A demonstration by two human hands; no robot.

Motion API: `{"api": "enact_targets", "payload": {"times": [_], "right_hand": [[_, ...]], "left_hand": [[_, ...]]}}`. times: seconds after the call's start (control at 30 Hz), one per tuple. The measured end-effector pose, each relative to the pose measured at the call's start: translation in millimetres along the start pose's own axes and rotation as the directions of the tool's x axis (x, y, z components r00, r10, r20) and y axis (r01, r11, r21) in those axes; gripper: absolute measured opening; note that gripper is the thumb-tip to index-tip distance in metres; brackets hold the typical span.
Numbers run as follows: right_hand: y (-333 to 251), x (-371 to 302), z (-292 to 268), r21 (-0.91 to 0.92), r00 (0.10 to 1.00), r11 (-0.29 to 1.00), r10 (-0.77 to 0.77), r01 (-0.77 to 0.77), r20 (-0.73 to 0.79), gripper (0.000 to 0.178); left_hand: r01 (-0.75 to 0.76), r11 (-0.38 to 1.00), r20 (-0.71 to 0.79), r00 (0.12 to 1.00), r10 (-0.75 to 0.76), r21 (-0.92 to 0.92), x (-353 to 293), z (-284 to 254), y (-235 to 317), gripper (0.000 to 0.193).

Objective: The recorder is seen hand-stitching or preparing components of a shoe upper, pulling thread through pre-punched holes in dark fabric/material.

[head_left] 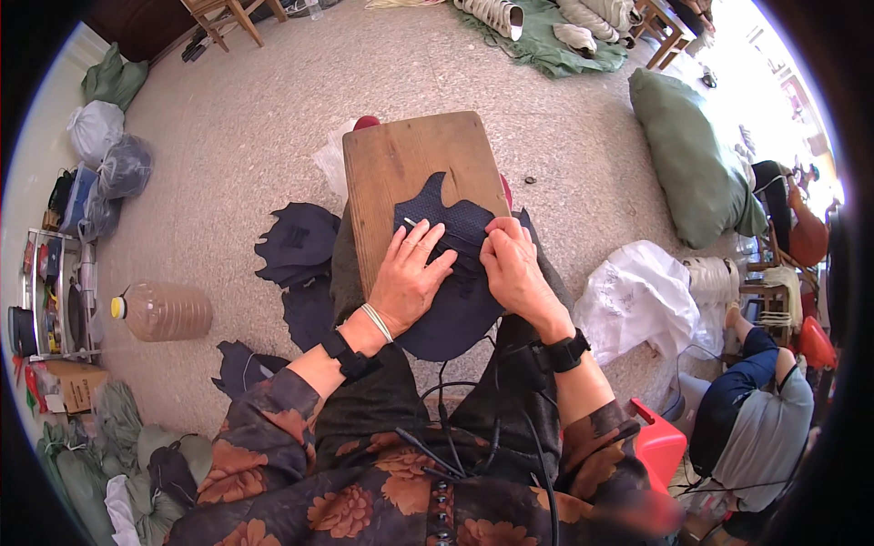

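Observation:
A navy fabric piece (448,329) with a curved lower edge and a pointed top lies over a wooden board (414,150) across my lap. My left hand (411,276) rests flat on it, fingers stretched out and slightly spread. By its fingertips shows the end of a small white stick-like thing (410,221); the rest is hidden. At the right edge of the fabric my right hand (515,267) is closed, thumb and fingers pinching the cloth. Whether anything small is also in that pinch cannot be seen.
More navy fabric pieces (299,244) lie left of my legs. Beyond them stands a large plastic bottle (168,311) with a yellow cap. To the right are a white sack (635,296), a stuffed green sack (687,155), a red stool (657,441) and a seated person (760,428).

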State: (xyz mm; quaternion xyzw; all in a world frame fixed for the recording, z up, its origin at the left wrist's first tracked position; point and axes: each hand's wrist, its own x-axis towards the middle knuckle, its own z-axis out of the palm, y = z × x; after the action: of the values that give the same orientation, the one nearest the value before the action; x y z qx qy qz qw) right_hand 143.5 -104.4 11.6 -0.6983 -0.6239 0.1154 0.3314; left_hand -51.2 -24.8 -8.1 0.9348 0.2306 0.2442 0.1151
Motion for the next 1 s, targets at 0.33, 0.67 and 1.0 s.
{"api": "enact_targets", "payload": {"times": [0.33, 0.67, 1.0], "right_hand": [[10.0, -7.0, -0.4, 0.137, 0.998, 0.990, -0.025, 0.031, -0.050, 0.008], [-0.3, -20.3, -5.0, -0.004, 0.974, 0.992, -0.128, 0.130, -0.189, 0.016], [-0.1, -16.7, -5.6, -0.345, 0.950, 0.898, -0.308, 0.273, -0.052, 0.014]], "left_hand": [[0.004, 0.999, -0.014, 1.000, -0.005, -0.033, 1.6, -2.4, 2.2, 0.029], [-0.072, 0.986, -0.069, 0.996, 0.062, -0.151, -2.4, -10.2, 3.0, 0.032], [-0.087, 0.993, 0.069, 0.993, 0.093, -0.080, -17.3, -15.4, 30.4, 0.031]]}}
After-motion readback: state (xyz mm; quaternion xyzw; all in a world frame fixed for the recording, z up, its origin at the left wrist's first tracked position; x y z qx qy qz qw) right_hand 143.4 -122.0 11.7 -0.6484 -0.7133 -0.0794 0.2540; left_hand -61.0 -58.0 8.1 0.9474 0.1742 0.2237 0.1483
